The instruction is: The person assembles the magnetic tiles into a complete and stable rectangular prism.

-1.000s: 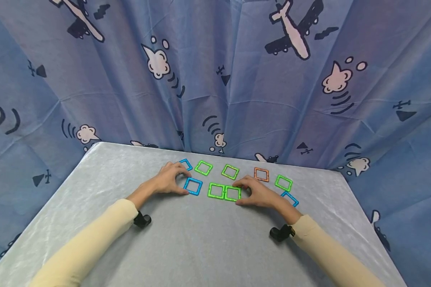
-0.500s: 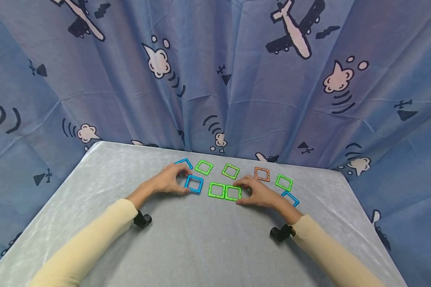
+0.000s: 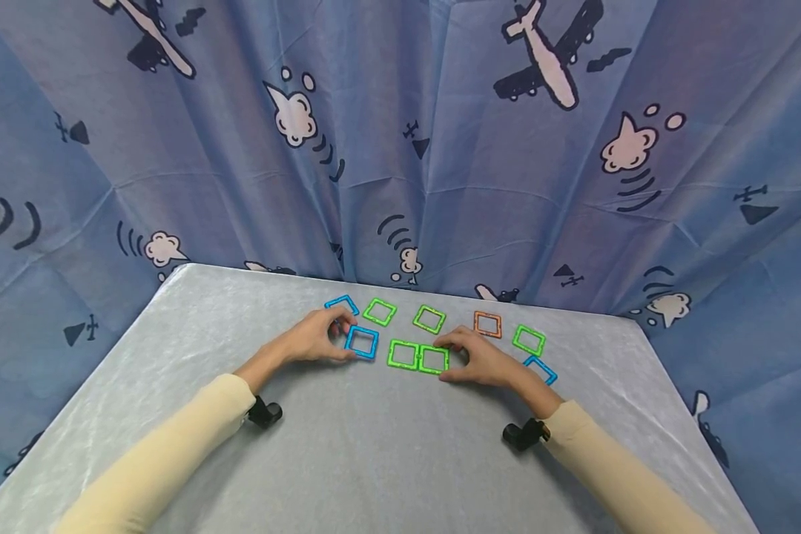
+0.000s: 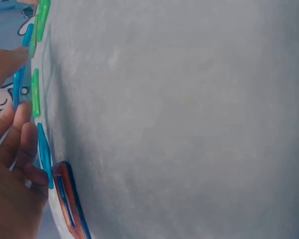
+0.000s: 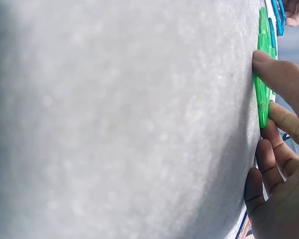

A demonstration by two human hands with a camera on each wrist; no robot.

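Note:
In the head view my left hand pinches a blue square magnetic tile between thumb and fingers. The left wrist view has this blue tile raised off the tabletop. To its right, two green square tiles lie edge to edge. My right hand grips the right green tile of that pair, thumb on the near edge and fingers at the far edge. The right wrist view gives the green pair edge-on, flat on the cloth under my right thumb.
Behind the hands lie a blue tile, two loose green tiles, an orange tile and another green tile. One blue tile is partly behind my right wrist. An orange-and-blue piece lies beside my left hand. A curtain hangs behind.
My left hand has lifted the blue tile and shifted it slightly right, towards the green pair. More of the blue tile behind shows. The right hand has stayed on the green tile.

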